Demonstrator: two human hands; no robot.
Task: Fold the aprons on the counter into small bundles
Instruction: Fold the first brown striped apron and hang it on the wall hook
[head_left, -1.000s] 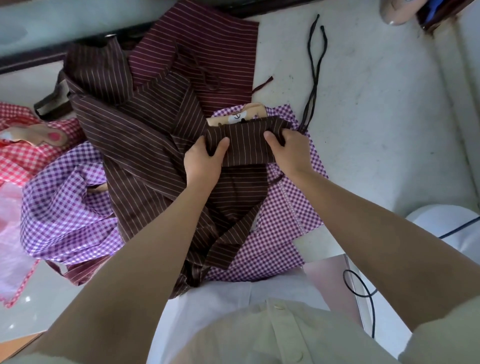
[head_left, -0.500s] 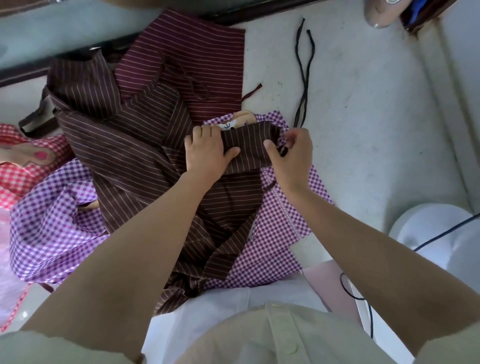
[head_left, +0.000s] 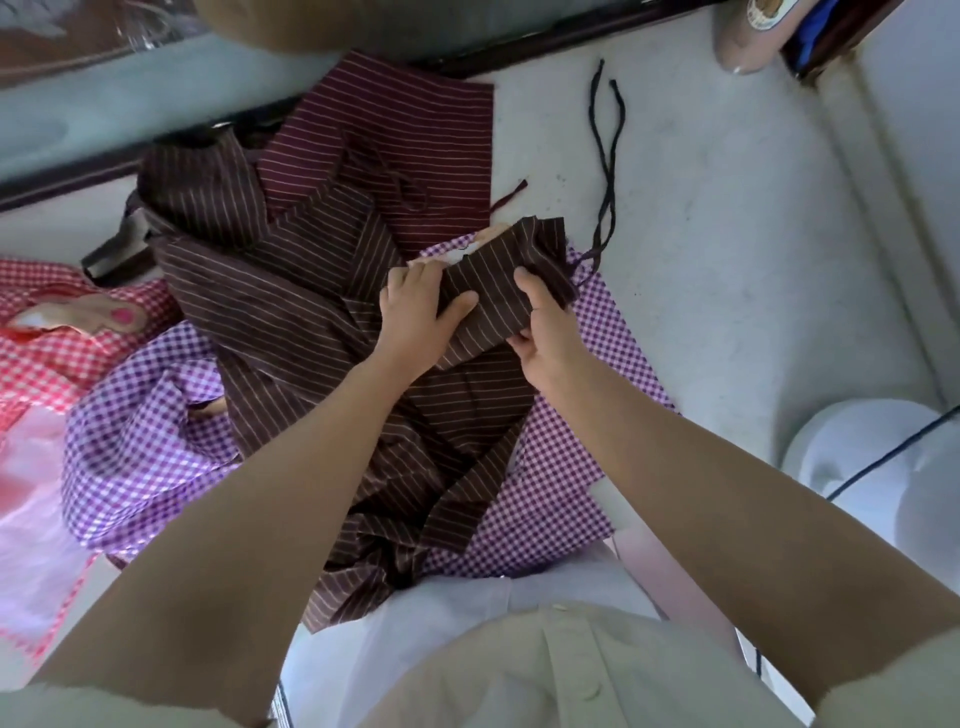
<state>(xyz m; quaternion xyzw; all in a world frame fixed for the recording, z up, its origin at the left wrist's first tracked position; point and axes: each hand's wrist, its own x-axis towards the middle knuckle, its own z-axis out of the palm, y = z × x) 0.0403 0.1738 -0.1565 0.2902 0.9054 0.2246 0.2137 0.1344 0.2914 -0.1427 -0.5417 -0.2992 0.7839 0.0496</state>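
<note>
Mid-frame, left hand (head_left: 415, 312) and right hand (head_left: 545, 332) each have their grip clamped on a folded end of the brown striped apron (head_left: 291, 322), sprawled over a purple checked apron (head_left: 145, 447) on the tabletop (head_left: 753, 260); further back, maroon striped apron (head_left: 405, 119), black cord (head_left: 605, 218) upper right

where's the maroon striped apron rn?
Head view: the maroon striped apron lies flat at the far edge of the counter, just left of centre in the frame, with its near part tucked under the brown striped apron.
</note>
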